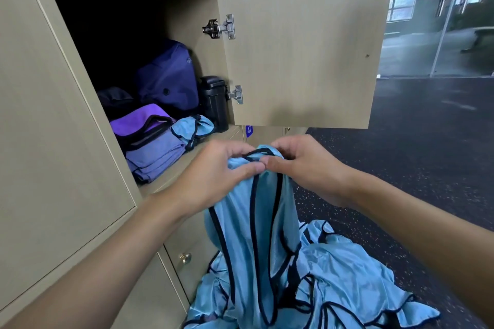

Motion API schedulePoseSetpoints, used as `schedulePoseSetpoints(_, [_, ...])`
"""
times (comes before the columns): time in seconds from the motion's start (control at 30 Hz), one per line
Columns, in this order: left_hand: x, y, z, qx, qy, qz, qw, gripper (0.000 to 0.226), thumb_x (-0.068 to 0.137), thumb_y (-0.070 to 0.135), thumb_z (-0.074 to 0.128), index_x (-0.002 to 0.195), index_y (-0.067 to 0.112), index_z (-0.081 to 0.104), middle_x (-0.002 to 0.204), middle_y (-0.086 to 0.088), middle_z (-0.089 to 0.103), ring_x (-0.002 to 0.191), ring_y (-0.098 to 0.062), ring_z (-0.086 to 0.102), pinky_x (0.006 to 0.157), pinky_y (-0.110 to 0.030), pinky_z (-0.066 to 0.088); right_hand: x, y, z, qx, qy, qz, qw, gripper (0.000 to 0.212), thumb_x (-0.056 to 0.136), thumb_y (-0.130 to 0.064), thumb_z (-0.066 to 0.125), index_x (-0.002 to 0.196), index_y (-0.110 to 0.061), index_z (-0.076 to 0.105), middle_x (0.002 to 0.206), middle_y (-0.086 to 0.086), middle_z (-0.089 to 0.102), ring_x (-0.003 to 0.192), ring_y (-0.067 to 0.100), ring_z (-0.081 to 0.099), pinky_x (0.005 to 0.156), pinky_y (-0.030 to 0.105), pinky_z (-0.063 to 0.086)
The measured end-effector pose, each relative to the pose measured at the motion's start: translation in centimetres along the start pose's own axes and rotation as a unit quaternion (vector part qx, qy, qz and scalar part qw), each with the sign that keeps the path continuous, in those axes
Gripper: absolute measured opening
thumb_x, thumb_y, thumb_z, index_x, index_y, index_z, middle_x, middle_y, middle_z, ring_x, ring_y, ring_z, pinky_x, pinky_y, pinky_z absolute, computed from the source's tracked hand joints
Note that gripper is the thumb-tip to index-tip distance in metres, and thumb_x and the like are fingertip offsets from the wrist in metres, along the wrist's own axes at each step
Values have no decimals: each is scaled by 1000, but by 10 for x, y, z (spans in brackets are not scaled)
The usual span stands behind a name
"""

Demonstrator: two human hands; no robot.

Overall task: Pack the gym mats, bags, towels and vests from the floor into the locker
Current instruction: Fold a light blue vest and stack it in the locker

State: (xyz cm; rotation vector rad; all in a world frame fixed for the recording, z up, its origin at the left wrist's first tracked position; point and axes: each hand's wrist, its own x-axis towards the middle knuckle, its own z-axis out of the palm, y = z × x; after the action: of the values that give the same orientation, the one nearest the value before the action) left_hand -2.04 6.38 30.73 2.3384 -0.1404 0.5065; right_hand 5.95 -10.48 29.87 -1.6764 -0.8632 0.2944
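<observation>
Just in front of the open locker, the left hand and the right hand meet on a light blue vest. Each pinches its black-trimmed top edge, fingers curled over the cloth and thumbs almost touching. From my remote seat I see the vest hanging straight down from that grip, below the locker's opening. Its lower part reaches a heap of matching vests on the dark speckled floor at the foot of the locker.

Inside the locker, another blue vest lies crumpled at the front edge of the shelf. To its left a purple bag rests on a stack of folded towels. Behind them a navy bag stands upright, with a black container beside it against the right wall. At the back left sits a dark bundle — I cannot tell what it is.

The locker door stands swung out to the right on two metal hinges, above and beyond the hands.
</observation>
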Motion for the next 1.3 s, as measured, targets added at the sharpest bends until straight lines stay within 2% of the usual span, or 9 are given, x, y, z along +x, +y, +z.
schedulePoseSetpoints(0.1, [2, 8, -7, -18, 80, -2, 997, 8, 90, 18, 72, 84, 23, 75, 83, 4, 73, 69, -6, 63, 66, -23, 49, 0, 1, -2, 15, 23, 14, 1000, 1, 93, -9, 66, 94, -10, 65, 85, 6, 74, 72, 7, 67, 68, 22, 56])
schedulePoseSetpoints(0.2, [7, 10, -14, -10, 157, -17, 987, 10, 91, 20, 72, 84, 14, 74, 81, -5, 72, 70, -23, 64, 64, -30, 50, -1, 1, -4, -49, 29, 14, 998, 10, 94, -8, 64, 87, -15, 68, 82, 0, 70, 69, 5, 62, 63, 18, 51])
schedulePoseSetpoints(0.33, [9, 1, -24, 94, 206, -46, 973, 4, 91, 23, 70, 93, 23, 73, 87, 12, 72, 84, -8, 66, 74, -20, 48, -2, 0, -6, -49, 46, 26, 997, 17, 95, -6, 61, 83, -14, 69, 79, 1, 72, 64, 5, 62, 60, 18, 51])
schedulePoseSetpoints(0.43, [3, 0, -18, 116, 115, -5, 987, 42, 83, 28, 76, 124, 28, 66, 116, 19, 68, 112, 5, 59, 99, -16, 42, -1, -2, -5, -18, 56, 36, 998, 20, 96, -6, 61, 78, -13, 68, 61, -8, 67, 50, -1, 57, 49, 13, 44])
schedulePoseSetpoints(0.5, [-1, 5, -11, 75, 14, 29, 997, 49, 78, 27, 82, 124, 31, 67, 120, 23, 68, 115, 10, 57, 107, -22, 43, 0, -4, -3, 5, 64, 38, 997, 24, 96, -6, 61, 75, -14, 69, 60, -6, 67, 51, 2, 59, 50, 15, 45])
schedulePoseSetpoints(0.7, [-6, 12, -7, -65, -63, 13, 996, 48, 71, 19, 88, 116, 23, 71, 110, 17, 74, 110, 2, 64, 99, -16, 46, 4, -5, -3, 58, 117, 60, 990, 15, 94, -9, 64, 82, -11, 74, 78, 8, 72, 68, 17, 64, 65, 31, 53])
schedulePoseSetpoints(0.93, [5, 8, 12, -51, 108, -10, 993, 17, 81, 13, 79, 68, 16, 70, 65, 9, 70, 60, -2, 60, 62, -19, 48, 5, -3, -5, 56, 140, 63, 987, 8, 92, -13, 68, 84, -13, 70, 79, 14, 71, 68, 17, 61, 64, 27, 49])
schedulePoseSetpoints(1.17, [14, 15, 1, -91, 196, -52, 975, 14, 84, 13, 75, 71, 9, 72, 64, 9, 68, 56, 0, 55, 54, -14, 43, 4, 4, -3, -49, 162, -5, 985, 17, 90, -22, 71, 99, -18, 58, 86, -2, 54, 69, 7, 47, 62, 16, 39])
schedulePoseSetpoints(1.3, [16, 15, -5, -72, 219, -65, 971, 15, 86, 15, 74, 71, 13, 71, 63, 11, 65, 50, 5, 50, 53, -12, 37, -2, 2, 2, -50, 51, -49, 996, 20, 85, -24, 76, 91, -8, 65, 78, 4, 59, 66, 3, 50, 63, 16, 42])
